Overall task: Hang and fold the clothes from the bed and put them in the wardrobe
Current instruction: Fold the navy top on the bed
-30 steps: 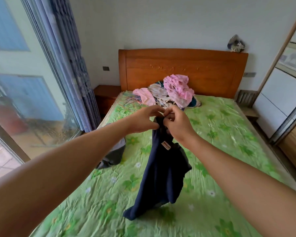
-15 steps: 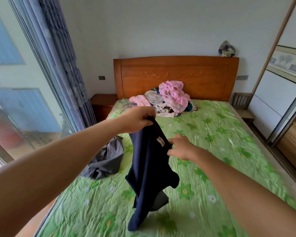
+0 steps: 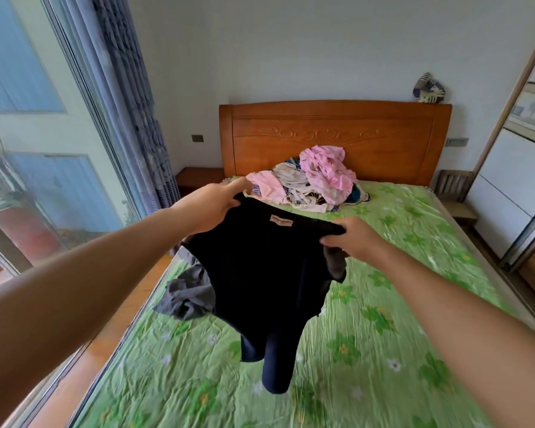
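I hold a dark navy garment (image 3: 266, 282) up over the bed (image 3: 383, 350), spread between both hands with its label facing me. My left hand (image 3: 212, 203) grips its top left corner. My right hand (image 3: 349, 237) grips the top right corner. The garment's lower part hangs down above the green floral sheet. A pile of pink, white and patterned clothes (image 3: 315, 180) lies at the head of the bed. A grey garment (image 3: 187, 291) lies crumpled at the bed's left edge, partly hidden behind the navy one.
The wooden headboard (image 3: 334, 134) stands against the far wall with a small striped object (image 3: 428, 89) on top. A wardrobe with sliding doors (image 3: 519, 193) is on the right. Curtains and a glass door (image 3: 74, 134) run along the left; a nightstand (image 3: 200, 177) sits beside the bed.
My hands have moved apart from a joint grip at the collar. The navy garment went from hanging bunched in my left hand to being stretched wide between both hands.
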